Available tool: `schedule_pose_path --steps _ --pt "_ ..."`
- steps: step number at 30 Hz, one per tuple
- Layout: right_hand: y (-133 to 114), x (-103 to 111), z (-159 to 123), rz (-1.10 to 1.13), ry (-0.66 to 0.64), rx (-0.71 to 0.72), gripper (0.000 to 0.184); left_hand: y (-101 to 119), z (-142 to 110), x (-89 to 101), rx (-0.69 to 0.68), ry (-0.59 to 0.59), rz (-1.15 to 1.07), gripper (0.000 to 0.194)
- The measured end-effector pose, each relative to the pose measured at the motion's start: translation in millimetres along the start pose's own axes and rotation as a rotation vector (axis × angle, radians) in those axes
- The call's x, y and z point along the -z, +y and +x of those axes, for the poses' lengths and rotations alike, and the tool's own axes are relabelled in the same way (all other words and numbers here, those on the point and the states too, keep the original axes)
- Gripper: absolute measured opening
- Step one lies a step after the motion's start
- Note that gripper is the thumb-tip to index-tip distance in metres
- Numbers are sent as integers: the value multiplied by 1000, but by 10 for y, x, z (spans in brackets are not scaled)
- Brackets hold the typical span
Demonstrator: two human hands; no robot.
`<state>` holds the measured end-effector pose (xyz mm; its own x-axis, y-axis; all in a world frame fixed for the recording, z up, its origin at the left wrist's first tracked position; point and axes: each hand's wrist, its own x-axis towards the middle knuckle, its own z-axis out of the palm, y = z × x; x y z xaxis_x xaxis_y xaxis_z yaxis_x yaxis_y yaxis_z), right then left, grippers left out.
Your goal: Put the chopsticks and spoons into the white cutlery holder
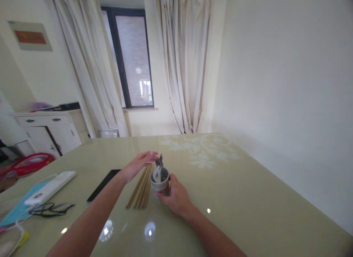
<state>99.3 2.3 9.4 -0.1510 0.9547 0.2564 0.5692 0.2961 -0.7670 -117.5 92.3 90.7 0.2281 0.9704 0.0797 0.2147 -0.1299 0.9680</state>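
A grey cup (154, 187) stands on the table with several spoons upright in it, among them a metal spoon (159, 163) and a white spoon (157, 175) with a small dark mark. My right hand (178, 196) wraps around the cup's right side, thumb at the front. Just behind and left of the spoon tops is my left hand (140, 164), fingers stretched out; whether they touch a spoon I cannot tell. Several wooden chopsticks (139, 190) lie side by side on the table left of the cup, partly behind my left hand.
The glossy table (234, 209) meets a white wall on the right. A black tablet-like slab (100, 189) lies beyond my left forearm. Farther left are eyeglasses (51, 210), a white power strip (51, 187), a blue mask (16, 211) and a white cable.
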Motion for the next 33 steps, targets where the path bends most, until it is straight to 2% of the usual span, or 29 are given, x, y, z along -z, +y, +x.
schedule_pose_path --steps 2,3,6,9,11,14,16,18,21,22,25,27,33 --pt "3 1 1 3 -3 0 52 102 -77 -96 -35 -89 -79 55" --pt "3 4 1 3 -6 0 52 126 -103 -142 -52 -92 -70 52" --pt "-2 16 -2 0 -16 -4 53 149 -126 -252 -116 -23 -5 39" --pt "1 24 -7 0 -27 -14 53 225 -119 -279 -221 88 -3 34" --pt "9 24 -8 4 -30 -9 53 346 -116 -229 -326 198 -87 33" --pt "20 20 -6 4 -29 4 52 538 -75 -36 -465 380 -288 32" --pt "22 16 -5 3 -24 8 51 564 -9 144 -475 468 -347 40" --pt "23 13 -5 7 -20 7 51 453 64 322 -363 487 -312 53" --pt "27 11 -3 13 -20 6 51 86 117 510 5 388 -125 72" --pt "31 10 0 15 -24 4 50 -55 114 544 67 371 -91 75" --pt "47 3 11 20 -35 3 48 -421 72 576 160 351 -15 76" --pt "56 -3 16 20 -37 6 48 -586 50 559 188 330 37 73" --pt "46 3 9 28 -34 6 50 -813 84 446 184 244 198 57"
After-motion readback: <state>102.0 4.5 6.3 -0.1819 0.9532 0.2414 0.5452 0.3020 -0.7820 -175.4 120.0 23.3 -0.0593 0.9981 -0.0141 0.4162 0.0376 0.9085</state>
